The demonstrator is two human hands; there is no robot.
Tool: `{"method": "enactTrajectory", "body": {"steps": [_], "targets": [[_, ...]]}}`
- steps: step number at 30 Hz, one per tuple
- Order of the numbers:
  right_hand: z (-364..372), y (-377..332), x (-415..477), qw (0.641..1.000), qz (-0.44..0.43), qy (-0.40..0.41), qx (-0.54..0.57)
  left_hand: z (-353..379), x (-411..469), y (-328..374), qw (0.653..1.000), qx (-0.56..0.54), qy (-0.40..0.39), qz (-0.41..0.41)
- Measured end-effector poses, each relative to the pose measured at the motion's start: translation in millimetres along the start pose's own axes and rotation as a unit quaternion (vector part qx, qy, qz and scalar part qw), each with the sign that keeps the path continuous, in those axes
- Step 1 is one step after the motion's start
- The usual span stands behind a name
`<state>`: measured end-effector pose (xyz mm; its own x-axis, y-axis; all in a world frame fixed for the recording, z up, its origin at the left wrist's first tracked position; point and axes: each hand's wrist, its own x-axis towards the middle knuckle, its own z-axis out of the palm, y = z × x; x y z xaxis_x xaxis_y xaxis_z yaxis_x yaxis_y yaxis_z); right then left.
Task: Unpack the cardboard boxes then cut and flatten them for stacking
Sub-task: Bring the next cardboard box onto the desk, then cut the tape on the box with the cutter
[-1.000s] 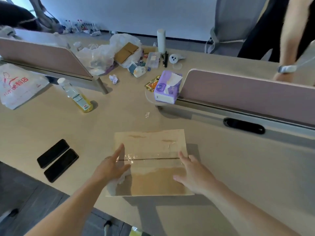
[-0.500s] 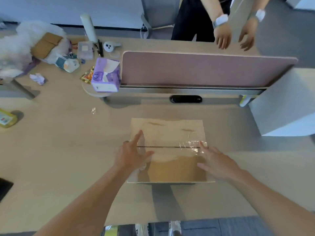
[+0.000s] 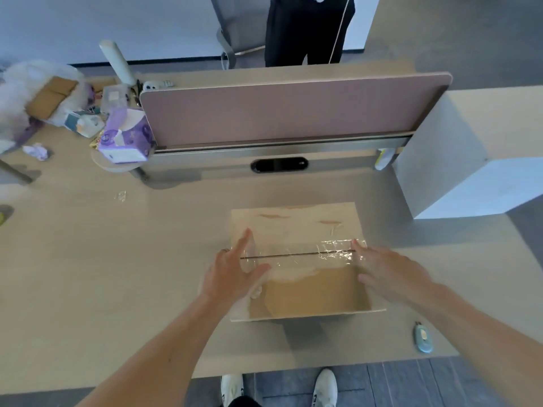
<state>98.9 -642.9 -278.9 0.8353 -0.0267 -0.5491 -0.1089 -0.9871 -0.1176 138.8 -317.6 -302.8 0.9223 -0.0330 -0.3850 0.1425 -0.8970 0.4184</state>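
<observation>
Head view: cardboard box [image 3: 299, 259] on desk [image 3: 117, 259], top seam taped. Left hand [image 3: 232, 274] and right hand [image 3: 388, 271] rest on it, fingers spread, gripping nothing.

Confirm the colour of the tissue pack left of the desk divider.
The tissue pack is purple with white patches. It shows best in the head view, the only one.

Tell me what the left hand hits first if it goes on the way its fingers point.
Left hand rests on the cardboard box, fingers aimed away. It would cross the far flap, then bare desk; first obstacle looks like the pink divider, though depth is unclear.
</observation>
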Motion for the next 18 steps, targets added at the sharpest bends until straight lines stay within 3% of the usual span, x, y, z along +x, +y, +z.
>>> {"method": "enactTrajectory", "body": {"steps": [8, 10, 13, 15, 18], "targets": [[8, 58, -6, 0.997, -0.061, 0.012, 0.042, 29, -22, 40, 0.999, -0.003, 0.006, -0.044], [15, 64, -5, 0.996, -0.074, 0.019, 0.053, 41, -31, 51, 0.997, 0.045, 0.033, -0.044], [20, 68, -4, 0.994, -0.083, 0.035, 0.067, 65, -36, 88, 0.982, 0.165, 0.063, 0.068], [21, 70, -3, 0.992, -0.091, 0.036, 0.074, 85, -31, 125, 0.977, 0.155, 0.034, 0.142], [24, 72, -1, 0.991, -0.102, 0.043, 0.079, 121, -21, 167, 0.979, 0.126, 0.019, 0.159]]}}
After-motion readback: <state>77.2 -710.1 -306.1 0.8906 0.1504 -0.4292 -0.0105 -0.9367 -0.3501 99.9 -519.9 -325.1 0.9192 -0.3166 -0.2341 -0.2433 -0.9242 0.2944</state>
